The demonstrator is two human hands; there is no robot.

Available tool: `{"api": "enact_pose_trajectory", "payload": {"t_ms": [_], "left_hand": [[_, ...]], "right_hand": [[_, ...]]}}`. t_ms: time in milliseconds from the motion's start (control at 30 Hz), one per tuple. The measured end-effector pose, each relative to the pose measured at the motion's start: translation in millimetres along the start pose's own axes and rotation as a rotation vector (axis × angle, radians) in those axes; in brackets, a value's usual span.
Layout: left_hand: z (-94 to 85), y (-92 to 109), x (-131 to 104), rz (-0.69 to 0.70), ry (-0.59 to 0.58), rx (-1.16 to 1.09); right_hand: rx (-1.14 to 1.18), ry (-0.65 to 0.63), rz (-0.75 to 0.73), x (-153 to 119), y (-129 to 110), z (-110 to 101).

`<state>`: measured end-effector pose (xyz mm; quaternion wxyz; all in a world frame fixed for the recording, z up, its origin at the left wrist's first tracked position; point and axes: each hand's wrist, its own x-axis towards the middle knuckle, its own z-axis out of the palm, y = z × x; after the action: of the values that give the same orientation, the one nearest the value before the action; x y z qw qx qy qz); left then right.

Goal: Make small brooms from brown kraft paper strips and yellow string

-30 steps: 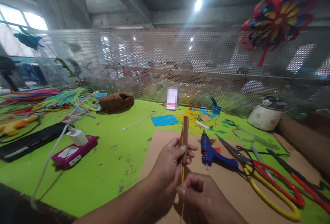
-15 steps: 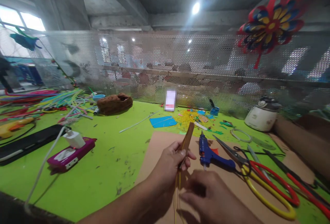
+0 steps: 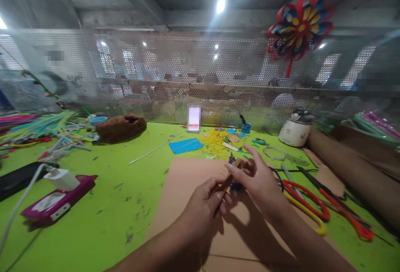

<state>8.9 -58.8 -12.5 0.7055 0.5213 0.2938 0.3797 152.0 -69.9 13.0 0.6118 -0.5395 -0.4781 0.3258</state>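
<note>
My left hand (image 3: 208,199) is closed around a narrow brown strip (image 3: 225,183), mostly covered by the fingers. My right hand (image 3: 258,178) pinches the strip's upper end between thumb and fingers, with one finger raised. Thin yellow cord (image 3: 202,259) trails down below my left hand. Behind my right hand lies a blue glue gun (image 3: 231,159), largely hidden. Both hands are over a tan sheet (image 3: 181,176) on the green tabletop (image 3: 109,188).
Scissors with red and yellow handles (image 3: 323,211) and a red-handled tool (image 3: 359,224) lie at right. Yellow scraps (image 3: 215,142) and a blue sheet (image 3: 186,145) are ahead. A purple power strip (image 3: 67,201) lies left. Another person's arm (image 3: 350,172) rests at far right.
My right hand has risen from below the strip to its upper end and now pinches it there. My left hand keeps its hold. The view has turned slightly to the right.
</note>
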Motion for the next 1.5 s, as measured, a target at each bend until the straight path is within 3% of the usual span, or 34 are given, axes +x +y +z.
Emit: {"api": "enact_pose_trajectory", "payload": {"t_ms": [267, 600, 900, 1067, 1233, 1500], "left_hand": [[-1.3, -0.7, 0.3, -0.011, -0.004, 0.049], [3.8, 18.1, -6.3, -0.066, 0.01, 0.136], [-0.3, 11.6, -3.4, -0.142, -0.01, 0.028], [-4.0, 4.2, 0.1, -0.194, -0.102, -0.006], [-9.8, -1.1, 3.7, -0.194, -0.149, 0.037], [-8.9, 5.2, 1.7, -0.217, -0.149, 0.137]], "right_hand": [[0.133, -0.059, 0.035, 1.3, 3.0, -8.3], [0.107, -0.063, 0.017, 2.9, 3.4, -11.8], [0.098, -0.062, 0.037, 3.4, 5.3, -9.7], [0.11, -0.087, 0.003, -0.9, 6.2, -4.6], [0.034, -0.079, -0.044, -7.2, 4.2, 0.5], [0.065, -0.141, 0.025, -5.7, 8.1, -1.7]]}}
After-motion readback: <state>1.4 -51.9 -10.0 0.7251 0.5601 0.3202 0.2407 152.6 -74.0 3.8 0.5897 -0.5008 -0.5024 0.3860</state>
